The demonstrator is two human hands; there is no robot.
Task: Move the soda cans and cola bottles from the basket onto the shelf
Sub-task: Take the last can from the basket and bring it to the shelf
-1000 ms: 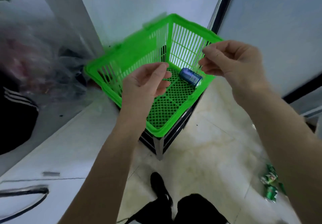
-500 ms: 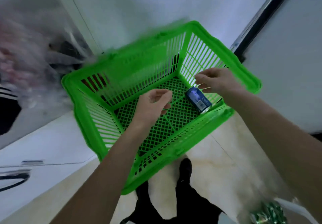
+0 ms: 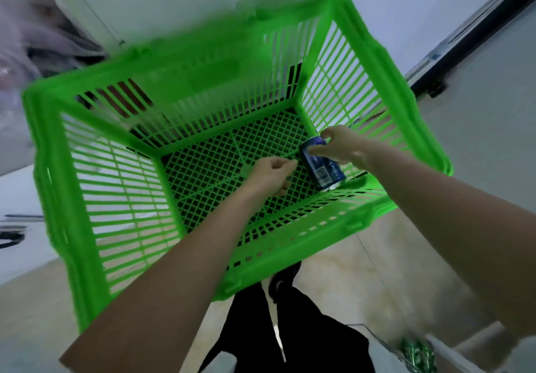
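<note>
1. Head view shows a single blue soda can (image 3: 322, 163) lying on its side on the mesh floor of the green basket (image 3: 203, 88), tucked into the near right corner against the near wall.
2. The right hand (image 3: 339, 147) is down on the can's upper end, with thumb and fingers curled around it; it looks like a grip forming, though whether the can is already lifted off the mesh I cannot tell.
3. The left hand (image 3: 271, 173) hovers just beside the can over the middle of the basket floor, fingers loosely curled and holding nothing.
4. No other can and no cola bottle is visible inside the basket; the rest of the mesh floor shows only its grid. On that showing, this can appears to be the last item to move.
5. The shelf itself is not in view, so how many items already stand on it cannot be checked from here.
6. Green-patterned cans (image 3: 417, 355) show blurred at the lower right edge, outside the basket; whether they sit on the shelf is unclear.
7. What remains, as I judge it: lift this can clear of the basket wall and carry it to the shelf.
8. Beneath the basket are pale floor tiles (image 3: 362, 279) and the person's dark trousers (image 3: 290, 338); a white wall (image 3: 174, 1) stands behind.
</note>
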